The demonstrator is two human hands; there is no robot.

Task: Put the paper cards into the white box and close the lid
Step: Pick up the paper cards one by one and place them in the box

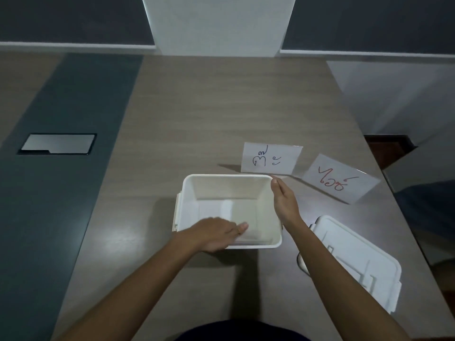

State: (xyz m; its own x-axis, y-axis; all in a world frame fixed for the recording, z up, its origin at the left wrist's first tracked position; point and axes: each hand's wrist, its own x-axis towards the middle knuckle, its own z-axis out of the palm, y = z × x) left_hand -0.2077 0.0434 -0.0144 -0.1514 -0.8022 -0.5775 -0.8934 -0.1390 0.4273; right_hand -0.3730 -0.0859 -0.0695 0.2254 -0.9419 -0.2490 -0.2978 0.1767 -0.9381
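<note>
The left hand [216, 233] is laid loosely inside the open white box [187, 207] at center frame; the right hand [284, 201], fingers relaxed, is held at its rim. Two handwritten cards, one blue-inked [270, 158], one red-inked [341, 179], in a script that cannot be read here, lie beyond the box at center right, the lid [357, 262] at lower right.

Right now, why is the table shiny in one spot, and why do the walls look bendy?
Head view: the table mirrors a light left of the box, making glare; the wide lens bends straight edges; the left hand looks slightly blurred.

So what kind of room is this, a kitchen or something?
Probably an office or meeting room, not a kitchen. There's a long wooden table, a metal cable hatch set into its dark strip, and plain walls. Nothing for cooking is in view.
</note>
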